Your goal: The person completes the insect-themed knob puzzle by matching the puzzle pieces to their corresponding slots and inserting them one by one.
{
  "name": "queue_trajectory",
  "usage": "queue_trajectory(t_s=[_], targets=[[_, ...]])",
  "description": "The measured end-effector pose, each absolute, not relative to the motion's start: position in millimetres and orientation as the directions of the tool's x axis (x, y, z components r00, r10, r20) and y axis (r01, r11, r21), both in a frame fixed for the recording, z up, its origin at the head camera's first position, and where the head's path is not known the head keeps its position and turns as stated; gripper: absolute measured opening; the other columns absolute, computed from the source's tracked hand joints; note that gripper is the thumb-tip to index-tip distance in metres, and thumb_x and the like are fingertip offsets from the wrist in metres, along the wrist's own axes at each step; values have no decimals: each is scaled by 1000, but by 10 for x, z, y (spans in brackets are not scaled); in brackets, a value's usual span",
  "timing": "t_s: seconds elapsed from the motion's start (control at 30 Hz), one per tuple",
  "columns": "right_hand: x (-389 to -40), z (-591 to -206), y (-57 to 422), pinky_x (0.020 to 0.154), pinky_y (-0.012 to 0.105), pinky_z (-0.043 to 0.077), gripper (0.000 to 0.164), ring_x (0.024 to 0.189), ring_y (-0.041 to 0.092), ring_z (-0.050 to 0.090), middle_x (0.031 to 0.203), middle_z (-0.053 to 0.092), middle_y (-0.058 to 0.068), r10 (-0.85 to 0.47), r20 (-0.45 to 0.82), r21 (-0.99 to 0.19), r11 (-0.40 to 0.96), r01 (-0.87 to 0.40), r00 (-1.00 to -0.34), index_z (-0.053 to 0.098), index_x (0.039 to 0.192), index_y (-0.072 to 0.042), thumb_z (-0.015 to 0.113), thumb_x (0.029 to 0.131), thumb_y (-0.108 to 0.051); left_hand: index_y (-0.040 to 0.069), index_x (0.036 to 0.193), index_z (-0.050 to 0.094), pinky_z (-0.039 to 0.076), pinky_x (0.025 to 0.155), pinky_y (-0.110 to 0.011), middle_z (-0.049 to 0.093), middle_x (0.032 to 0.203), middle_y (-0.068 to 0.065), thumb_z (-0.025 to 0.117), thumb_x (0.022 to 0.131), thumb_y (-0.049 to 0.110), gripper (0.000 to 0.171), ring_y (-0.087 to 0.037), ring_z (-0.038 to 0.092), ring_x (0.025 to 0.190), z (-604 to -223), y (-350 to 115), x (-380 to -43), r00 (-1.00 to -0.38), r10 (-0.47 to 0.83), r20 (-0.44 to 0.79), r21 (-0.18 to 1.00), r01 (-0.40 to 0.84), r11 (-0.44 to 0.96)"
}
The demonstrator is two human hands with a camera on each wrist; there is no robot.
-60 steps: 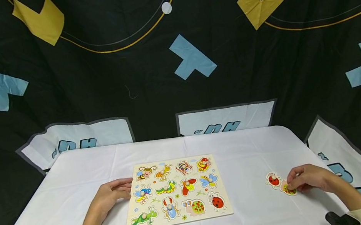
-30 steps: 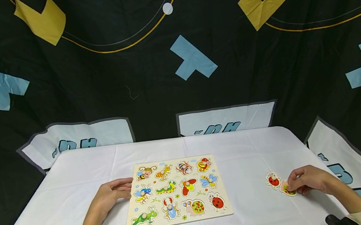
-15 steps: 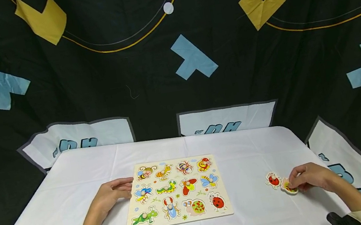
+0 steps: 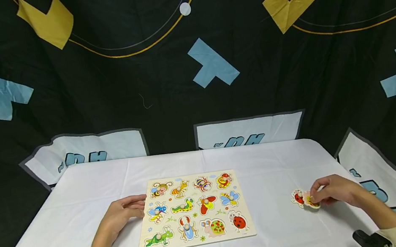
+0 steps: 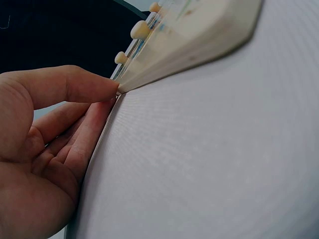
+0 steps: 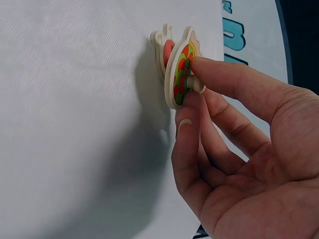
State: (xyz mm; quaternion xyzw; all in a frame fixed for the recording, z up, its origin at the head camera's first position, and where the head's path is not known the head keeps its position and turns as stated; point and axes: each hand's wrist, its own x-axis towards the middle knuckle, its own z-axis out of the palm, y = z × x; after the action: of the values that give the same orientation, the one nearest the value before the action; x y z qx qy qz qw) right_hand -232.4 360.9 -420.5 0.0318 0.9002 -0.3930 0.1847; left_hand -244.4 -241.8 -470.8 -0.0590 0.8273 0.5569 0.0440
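Observation:
My right hand (image 4: 334,191) pinches a snail puzzle piece (image 6: 180,74) by its small wooden knob (image 6: 195,84). The piece is tilted on edge, close over the white cloth. Right beside it a ladybug piece (image 4: 298,198) lies at the right of the table, partly covered by the snail in the right wrist view. On the other side, my left hand (image 4: 120,214) rests with relaxed fingers at the left edge of the wooden insect puzzle board (image 4: 179,245); its fingertips touch that edge. Several knobbed insect pieces sit in the board, and snail and ladybug pictures show in its bottom row.
A white cloth (image 4: 277,244) covers the table. Behind it hangs a black curtain (image 4: 161,86) with blue and yellow patches. White lettered panels (image 4: 248,126) stand along the table's back edge and right side. Black camera mounts (image 4: 370,238) sit at both wrists.
The snail piece has been lifted by its knob and shifted slightly left and away from me, over towards the ladybug piece. My left hand and the board have stayed put.

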Motion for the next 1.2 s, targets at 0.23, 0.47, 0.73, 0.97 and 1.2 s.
queue_trajectory(t_s=[0.23, 0.47, 0.73, 0.97, 1.2], targets=[[-2392, -4196, 3492, 65, 33, 50, 22, 72, 18, 58, 82, 65, 4, -174, -310, -737, 665, 121, -935, 68, 91, -2, 75, 76, -18, 5, 126, 61, 42, 84, -26, 71, 101, -7, 76, 67, 5, 61, -14, 65, 93, -4702, -2423, -2440, -990, -42, -133, 917, -139, 375], [-2453, -4176, 3291, 66, 33, 50, 22, 73, 19, 59, 86, 65, 6, -166, -286, -728, 678, 101, -944, 69, 91, -4, 76, 75, -18, 5, 126, 61, 42, 83, -27, 70, 103, -7, 77, 66, 6, 61, -14, 64, 90, -4701, -2424, -2445, -989, -50, -137, 915, -146, 376], [-2524, -4194, 3114, 64, 37, 51, 19, 69, 22, 61, 79, 65, 7, -227, -266, -754, 654, 56, -937, 69, 91, -4, 73, 77, -16, 5, 126, 61, 42, 83, -28, 69, 105, -8, 77, 67, 6, 61, -14, 64, 89, -4693, -2418, -2441, -988, -53, -144, 914, -154, 377], [-2570, -4176, 2951, 60, 36, 45, 20, 66, 19, 54, 75, 62, 5, -236, -270, -748, 662, 49, -933, 69, 89, -5, 75, 73, -16, 6, 125, 61, 42, 83, -28, 69, 105, -7, 76, 67, 6, 61, -14, 64, 89, -4699, -2421, -2451, -987, -57, -149, 911, -160, 379], [-2592, -4154, 2764, 55, 33, 42, 20, 65, 20, 55, 74, 65, 4, -232, -283, -727, 685, 51, -931, 69, 87, -8, 77, 71, -18, 4, 125, 61, 43, 81, -26, 69, 105, -8, 76, 67, 4, 61, -15, 64, 89, -4712, -2416, -2444, -988, -58, -141, 919, -153, 364]])
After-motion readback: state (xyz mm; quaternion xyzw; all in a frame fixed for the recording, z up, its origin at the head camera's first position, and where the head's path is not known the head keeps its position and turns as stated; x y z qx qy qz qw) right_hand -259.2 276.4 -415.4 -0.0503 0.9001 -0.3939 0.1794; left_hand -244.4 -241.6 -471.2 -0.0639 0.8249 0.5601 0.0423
